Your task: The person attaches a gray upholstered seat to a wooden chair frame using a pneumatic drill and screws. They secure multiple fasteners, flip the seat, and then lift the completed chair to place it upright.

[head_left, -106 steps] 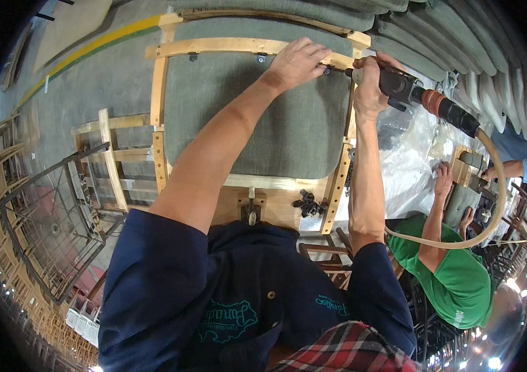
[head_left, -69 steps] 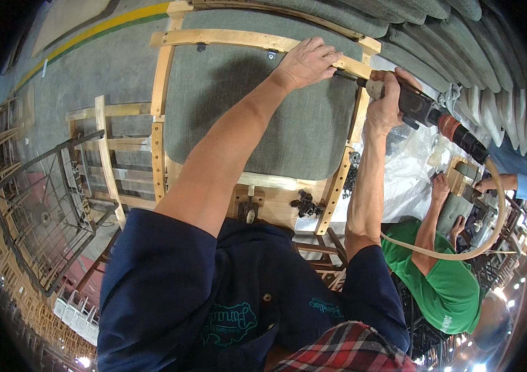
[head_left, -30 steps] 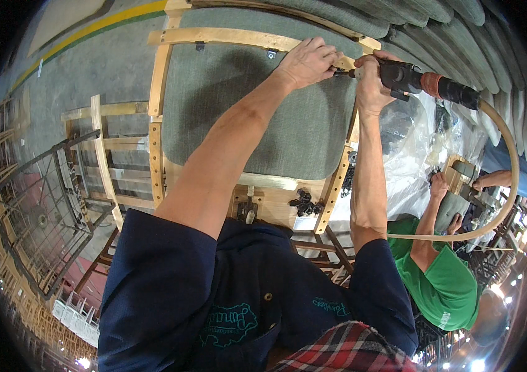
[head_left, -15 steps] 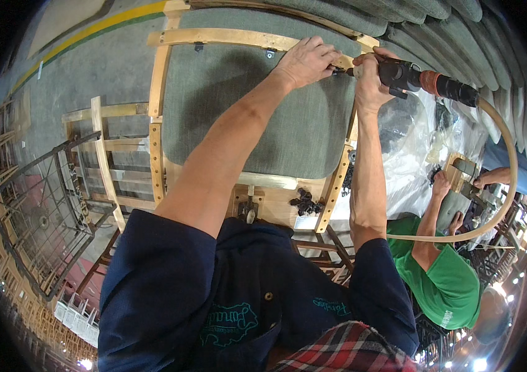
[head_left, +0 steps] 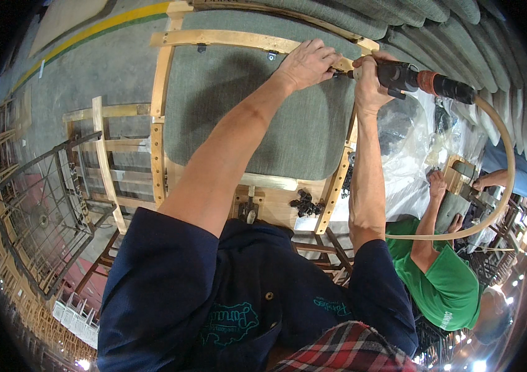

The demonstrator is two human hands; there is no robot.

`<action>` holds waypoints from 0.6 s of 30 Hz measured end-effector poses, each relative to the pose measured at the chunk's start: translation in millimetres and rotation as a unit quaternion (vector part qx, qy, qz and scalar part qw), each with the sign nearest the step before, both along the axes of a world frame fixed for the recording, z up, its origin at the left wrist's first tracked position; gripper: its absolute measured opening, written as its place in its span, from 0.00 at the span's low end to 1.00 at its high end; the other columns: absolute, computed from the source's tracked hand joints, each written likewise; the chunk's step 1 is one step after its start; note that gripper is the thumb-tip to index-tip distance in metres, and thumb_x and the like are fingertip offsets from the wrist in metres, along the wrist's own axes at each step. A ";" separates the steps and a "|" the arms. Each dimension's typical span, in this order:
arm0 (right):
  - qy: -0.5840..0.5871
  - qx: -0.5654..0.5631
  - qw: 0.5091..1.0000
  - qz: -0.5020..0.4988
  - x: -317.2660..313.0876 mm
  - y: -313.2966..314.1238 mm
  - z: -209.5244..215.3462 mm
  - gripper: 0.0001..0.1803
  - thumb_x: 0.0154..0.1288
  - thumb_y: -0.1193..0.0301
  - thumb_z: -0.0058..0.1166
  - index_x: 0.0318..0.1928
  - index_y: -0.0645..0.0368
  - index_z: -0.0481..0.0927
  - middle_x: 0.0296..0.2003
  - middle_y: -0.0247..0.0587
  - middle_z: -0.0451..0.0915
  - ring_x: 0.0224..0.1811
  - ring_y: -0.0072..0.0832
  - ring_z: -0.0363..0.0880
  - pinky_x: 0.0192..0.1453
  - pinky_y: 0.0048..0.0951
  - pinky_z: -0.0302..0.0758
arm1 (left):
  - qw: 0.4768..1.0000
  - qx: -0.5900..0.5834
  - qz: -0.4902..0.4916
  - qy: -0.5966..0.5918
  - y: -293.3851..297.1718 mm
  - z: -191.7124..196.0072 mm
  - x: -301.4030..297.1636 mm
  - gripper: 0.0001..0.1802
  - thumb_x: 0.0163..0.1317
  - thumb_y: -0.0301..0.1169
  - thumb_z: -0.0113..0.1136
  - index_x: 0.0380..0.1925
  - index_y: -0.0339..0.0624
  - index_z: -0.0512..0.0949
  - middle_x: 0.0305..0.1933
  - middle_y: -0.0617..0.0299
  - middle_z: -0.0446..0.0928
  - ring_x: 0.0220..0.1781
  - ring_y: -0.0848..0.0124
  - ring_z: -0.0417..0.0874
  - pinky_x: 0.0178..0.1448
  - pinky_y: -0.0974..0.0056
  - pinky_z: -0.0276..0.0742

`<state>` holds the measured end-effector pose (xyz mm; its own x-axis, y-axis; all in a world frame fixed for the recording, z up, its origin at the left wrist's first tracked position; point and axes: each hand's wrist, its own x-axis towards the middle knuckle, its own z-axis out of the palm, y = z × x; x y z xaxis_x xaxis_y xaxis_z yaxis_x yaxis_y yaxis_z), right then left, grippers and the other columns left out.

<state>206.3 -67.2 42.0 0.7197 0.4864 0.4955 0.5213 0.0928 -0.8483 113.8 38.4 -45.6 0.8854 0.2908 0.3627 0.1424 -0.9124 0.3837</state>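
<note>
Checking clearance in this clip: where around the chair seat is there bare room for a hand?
Bare grey upholstery lies between the left wooden rail and the left forearm. Crowded at the far right corner: left hand and right hand gripping the pneumatic tool, plus black fittings near the front rail.

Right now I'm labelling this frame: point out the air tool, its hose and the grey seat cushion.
air tool [head_left: 407, 77], head view, on its dark body
hose [head_left: 506, 162], head view, on the tan curve
grey seat cushion [head_left: 263, 111], head view, on its fabric middle
</note>
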 end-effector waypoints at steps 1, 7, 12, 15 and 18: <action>-0.025 -0.011 1.000 0.005 1.8 -0.7 -0.1 0.10 0.60 0.83 0.55 0.43 0.69 0.75 0.25 0.43 0.83 0.28 0.26 0.83 0.37 0.25 0.79 | 1.000 -0.001 0.001 -0.005 -0.2 0.3 0.0 0.27 0.59 0.41 0.68 0.59 0.48 0.78 0.56 0.69 0.77 0.57 0.66 0.73 0.67 0.61 0.72; 0.023 0.021 0.999 0.017 -1.4 0.0 2.9 0.08 0.60 0.82 0.55 0.41 0.69 0.77 0.25 0.42 0.84 0.27 0.24 0.82 0.37 0.25 0.78 | 0.999 -0.028 -0.018 -0.022 2.5 1.3 -0.9 0.27 0.59 0.38 0.68 0.60 0.47 0.78 0.58 0.66 0.78 0.58 0.63 0.74 0.68 0.59 0.72; 0.065 0.031 0.997 0.004 -3.8 3.5 -2.7 0.10 0.58 0.83 0.58 0.41 0.67 0.79 0.26 0.37 0.82 0.28 0.22 0.82 0.37 0.23 0.78 | 0.997 -0.011 -0.009 -0.081 11.2 7.9 -29.8 0.22 0.62 0.33 0.65 0.57 0.43 0.79 0.60 0.59 0.79 0.62 0.58 0.75 0.68 0.55 0.72; 0.077 0.025 0.997 -0.012 -2.6 -0.9 -0.9 0.12 0.58 0.82 0.59 0.44 0.67 0.80 0.27 0.35 0.81 0.29 0.21 0.82 0.38 0.23 0.79 | 0.980 -0.106 0.041 -0.162 9.7 26.8 -85.1 0.18 0.63 0.31 0.63 0.53 0.41 0.81 0.56 0.54 0.81 0.59 0.56 0.78 0.65 0.53 0.73; 0.090 0.023 0.995 -0.021 -2.0 -1.5 4.1 0.13 0.59 0.81 0.58 0.46 0.66 0.81 0.27 0.35 0.82 0.29 0.21 0.82 0.38 0.24 0.79 | 0.970 -0.153 0.171 -0.075 -1.8 36.5 -157.5 0.13 0.66 0.32 0.62 0.49 0.42 0.83 0.49 0.53 0.84 0.52 0.55 0.82 0.57 0.54 0.78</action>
